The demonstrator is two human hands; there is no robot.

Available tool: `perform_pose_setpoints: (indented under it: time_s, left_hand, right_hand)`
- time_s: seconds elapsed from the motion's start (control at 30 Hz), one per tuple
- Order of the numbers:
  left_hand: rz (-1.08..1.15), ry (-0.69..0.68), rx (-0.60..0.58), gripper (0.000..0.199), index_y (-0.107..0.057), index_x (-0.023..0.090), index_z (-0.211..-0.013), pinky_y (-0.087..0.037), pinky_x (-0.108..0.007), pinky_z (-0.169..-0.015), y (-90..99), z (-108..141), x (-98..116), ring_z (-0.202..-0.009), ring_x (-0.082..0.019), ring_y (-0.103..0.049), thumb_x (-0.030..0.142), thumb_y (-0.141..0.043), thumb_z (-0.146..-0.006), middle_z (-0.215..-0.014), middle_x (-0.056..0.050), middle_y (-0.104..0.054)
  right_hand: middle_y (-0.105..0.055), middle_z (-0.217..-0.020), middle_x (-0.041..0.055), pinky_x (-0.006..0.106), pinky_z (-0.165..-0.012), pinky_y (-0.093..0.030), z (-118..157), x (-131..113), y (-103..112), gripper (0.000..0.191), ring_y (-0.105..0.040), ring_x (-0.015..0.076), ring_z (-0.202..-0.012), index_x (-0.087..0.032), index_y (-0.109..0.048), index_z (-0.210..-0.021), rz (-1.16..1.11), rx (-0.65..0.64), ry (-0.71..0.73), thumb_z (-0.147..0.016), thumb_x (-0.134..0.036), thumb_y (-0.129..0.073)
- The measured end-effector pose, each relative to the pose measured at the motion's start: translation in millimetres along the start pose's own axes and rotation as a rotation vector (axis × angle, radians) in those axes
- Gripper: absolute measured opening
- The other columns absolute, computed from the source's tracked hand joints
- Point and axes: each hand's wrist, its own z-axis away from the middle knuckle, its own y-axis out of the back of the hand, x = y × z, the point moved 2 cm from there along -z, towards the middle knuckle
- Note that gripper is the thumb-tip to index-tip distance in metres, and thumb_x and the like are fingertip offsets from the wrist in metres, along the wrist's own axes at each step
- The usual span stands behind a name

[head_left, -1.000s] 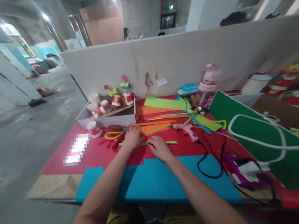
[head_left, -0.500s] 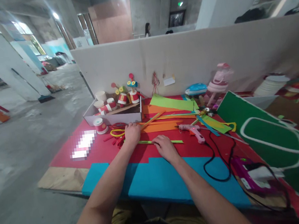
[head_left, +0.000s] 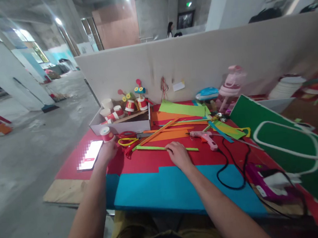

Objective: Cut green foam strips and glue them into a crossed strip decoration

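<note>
Under right grip (head_left: 178,154), green strip (head_left: 152,148)

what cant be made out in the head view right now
In the head view:
- Whether the left hand touches the paper cup: its fingers hide this.
- How the right hand grips the green strip: hidden beneath the hand.
- Phone text: glare, pixelation.
- Green board: cut off by right edge.

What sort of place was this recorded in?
Likely a craft workshop: a pink glue gun and coloured strips lie on the table, with cup-bodied figures in a box.
</note>
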Motion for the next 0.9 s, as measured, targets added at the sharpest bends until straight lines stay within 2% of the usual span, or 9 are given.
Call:
perform_pose_setpoints:
  time_s: [0.07, 0.17, 0.3, 0.4, 0.5, 0.63, 0.73, 0.87, 0.9]
  left_hand:
    - [-0.049, 0.022, 0.021, 0.021, -0.059, 0.018, -0.092, -0.044, -0.027, -0.069, 1.3, 7, -2, -0.086, -0.023, -0.064, 0.019, -0.04, -0.082, -0.092, -0.013, -0.068]
    - [-0.107, 0.082, 0.049, 0.021, -0.056, 0.017, -0.089, -0.043, -0.03, -0.064, 7.3, 25, -10, -0.078, -0.025, -0.064, 0.022, -0.037, -0.085, -0.087, -0.015, -0.067]
    - [0.003, 0.039, 0.115, 0.015, -0.055, 0.02, -0.086, -0.043, -0.028, -0.065, 18.7, 53, -12, -0.075, -0.021, -0.062, 0.023, -0.041, -0.083, -0.081, -0.008, -0.066]
    - [0.215, -0.02, 0.237, 0.011, -0.056, 0.023, -0.086, -0.046, -0.026, -0.069, 27.4, 68, -2, -0.077, -0.018, -0.062, 0.029, -0.048, -0.081, -0.082, -0.003, -0.067]
    - [0.417, -0.063, 0.348, 0.02, -0.058, 0.023, -0.094, -0.05, -0.027, -0.072, 32.9, 80, 11, -0.08, -0.018, -0.063, 0.036, -0.056, -0.078, -0.088, -0.003, -0.069]
    - [0.445, -0.084, 0.503, 0.016, -0.062, 0.022, -0.083, -0.051, -0.028, -0.071, 34.7, 100, 35, -0.075, -0.017, -0.064, 0.037, -0.057, -0.08, -0.082, -0.001, -0.069]
    - [0.495, -0.153, 0.628, 0.013, -0.062, 0.022, -0.084, -0.05, -0.025, -0.069, 29.6, 118, 62, -0.073, -0.015, -0.063, 0.033, -0.055, -0.084, -0.08, 0.0, -0.068]
    - [0.51, -0.34, 0.666, 0.014, -0.062, 0.021, -0.081, -0.049, -0.025, -0.076, 8.9, 126, 101, -0.08, -0.014, -0.063, 0.027, -0.051, -0.087, -0.084, -0.002, -0.068]
    - [0.497, -0.387, 0.64, 0.016, -0.062, 0.021, -0.08, -0.049, -0.026, -0.077, 2.0, 125, 109, -0.081, -0.014, -0.063, 0.025, -0.049, -0.088, -0.083, -0.003, -0.068]
  right_hand:
    - [-0.063, -0.093, 0.0059, 0.031, -0.079, -0.037, 0, 2, -1, 0.017, -0.053, 0.0193, -0.09, -0.02, -0.065, -0.089, -0.007, 0.004, 0.004, -0.084, -0.01, -0.051]
    - [-0.063, -0.093, 0.0062, 0.031, -0.079, -0.037, 0, 2, -2, 0.017, -0.053, 0.0196, -0.089, -0.02, -0.064, -0.089, -0.003, 0.011, 0.011, -0.084, -0.01, -0.051]
    - [-0.063, -0.093, 0.0063, 0.032, -0.079, -0.037, 0, 2, -3, 0.017, -0.053, 0.0202, -0.09, -0.021, -0.064, -0.089, 0.01, 0.012, 0.002, -0.084, -0.011, -0.051]
    - [-0.063, -0.093, 0.0066, 0.032, -0.079, -0.037, -1, 3, -3, 0.017, -0.053, 0.0205, -0.089, -0.021, -0.065, -0.089, 0.01, 0.009, 0.005, -0.084, -0.011, -0.052]
    - [-0.063, -0.093, 0.007, 0.033, -0.079, -0.037, -1, 4, -3, 0.017, -0.053, 0.0206, -0.089, -0.021, -0.065, -0.089, 0.009, -0.002, 0.001, -0.084, -0.011, -0.051]
    - [-0.062, -0.101, 0.0088, 0.038, -0.085, -0.038, 2, -3, 3, 0.018, -0.052, 0.0239, -0.097, -0.021, -0.064, -0.099, -0.027, 0.092, -0.016, -0.083, -0.018, -0.055]
    - [-0.061, -0.106, 0.0105, 0.039, -0.088, -0.04, 5, -16, 5, 0.022, -0.052, 0.0245, -0.102, -0.02, -0.062, -0.103, -0.311, 0.173, 0.013, -0.083, -0.029, -0.058]
    - [-0.064, -0.083, 0.0034, 0.03, -0.064, -0.049, 8, -31, -9, 0.028, -0.058, 0.0146, -0.067, -0.021, -0.06, -0.099, -1.061, -0.195, -0.073, -0.084, -0.044, -0.056]
    - [-0.064, -0.08, 0.002, 0.029, -0.06, -0.049, 8, -32, -12, 0.03, -0.057, 0.0128, -0.062, -0.021, -0.059, -0.096, -1.206, -0.218, -0.117, -0.083, -0.047, -0.056]
